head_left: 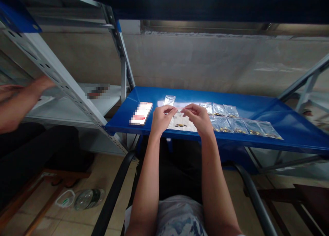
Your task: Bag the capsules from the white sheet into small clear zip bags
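Observation:
Both hands pinch the top edge of a small clear zip bag (178, 114) above the blue shelf. My left hand (163, 118) grips its left end, fingers closed. At the right end my right hand (197, 117) is closed too, thumb and fingertips bent on the reddish seal line. Whether anything is inside this bag I cannot make out. Below it, a white sheet (170, 125) bears several small brown and yellowish pieces (181, 125), like pills. Another clear zip bag (169, 100) lies behind my left hand.
Several filled zip bags (241, 126) lie in two rows on the blue shelf (257, 107) at right. A phone (142, 113) is at left. A metal upright (59, 75) separates me from another person's arm (23, 99). Below left stands a plastic bottle (88, 199).

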The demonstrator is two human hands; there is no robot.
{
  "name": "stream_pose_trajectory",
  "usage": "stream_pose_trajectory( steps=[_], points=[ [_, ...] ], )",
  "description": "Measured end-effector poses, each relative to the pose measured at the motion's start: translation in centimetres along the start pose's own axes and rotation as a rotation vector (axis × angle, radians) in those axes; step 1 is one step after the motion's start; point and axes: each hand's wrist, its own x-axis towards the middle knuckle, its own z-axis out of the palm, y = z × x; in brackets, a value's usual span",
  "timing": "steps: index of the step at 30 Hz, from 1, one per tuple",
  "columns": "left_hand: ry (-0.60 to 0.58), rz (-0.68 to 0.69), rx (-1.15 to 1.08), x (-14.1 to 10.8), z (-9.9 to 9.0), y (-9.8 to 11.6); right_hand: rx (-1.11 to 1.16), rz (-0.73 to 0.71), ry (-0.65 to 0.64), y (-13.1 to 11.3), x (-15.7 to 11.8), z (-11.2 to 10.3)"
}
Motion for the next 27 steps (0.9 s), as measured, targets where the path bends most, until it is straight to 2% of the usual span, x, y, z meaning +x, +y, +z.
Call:
stream_pose_trajectory(
  steps=[6, 10, 16, 22, 27],
  points=[
    [-0.104, 0.019, -0.104, 0.1, 0.6, -0.3, 0.030, 0.018, -0.025, 0.0, 0.2, 0.0],
    [-0.044, 0.036, -0.075, 0.3, 1.2, -0.2, 0.062, 0.041, -0.036, 0.0, 0.2, -0.1],
    [-0.016, 0.059, 0.030, 0.1, 1.2, 0.3, 0.000, 0.026, -0.029, -0.1, 0.3, -0.7],
    [-0.013, 0.009, -0.107, -0.2, 1.8, 0.6, -0.029, 0.004, 0.017, -0.3, 0.1, -1.5],
    [0.038, -0.074, -0.203, -0.2, 1.9, 0.9, -0.099, 0.041, -0.123, -0.3, -0.4, -2.7]
  ],
)
